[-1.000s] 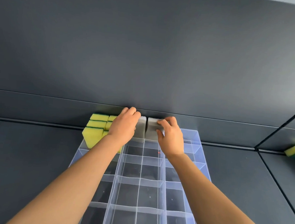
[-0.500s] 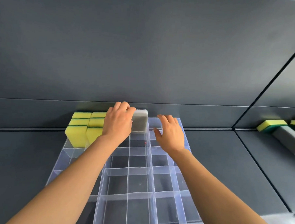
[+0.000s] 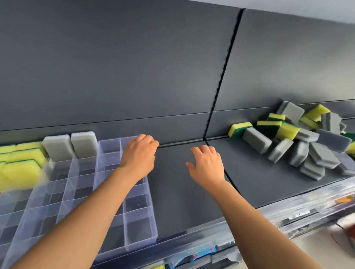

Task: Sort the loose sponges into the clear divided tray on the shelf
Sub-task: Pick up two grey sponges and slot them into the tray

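The clear divided tray [image 3: 140, 224] lies on the dark shelf at the left. Yellow sponges [image 3: 14, 164] stand upright in its far-left compartments, and two grey sponges [image 3: 70, 147] stand beside them in the back row. A loose pile of grey and yellow-green sponges [image 3: 302, 139] lies on the shelf at the right. My left hand [image 3: 139, 155] hovers over the tray's right back corner, fingers curled, holding nothing. My right hand [image 3: 206, 164] is over the bare shelf between tray and pile, fingers spread and empty.
The dark shelf [image 3: 190, 192] has a back wall with a vertical seam [image 3: 222, 75]. A transparent strip [image 3: 281, 210] runs along the shelf's front edge, with blurred goods on a lower level beneath it.
Both hands have left the grey sponges, which now stand in the tray. The view has swung right, and the hands have moved right, off the tray and toward the pile.
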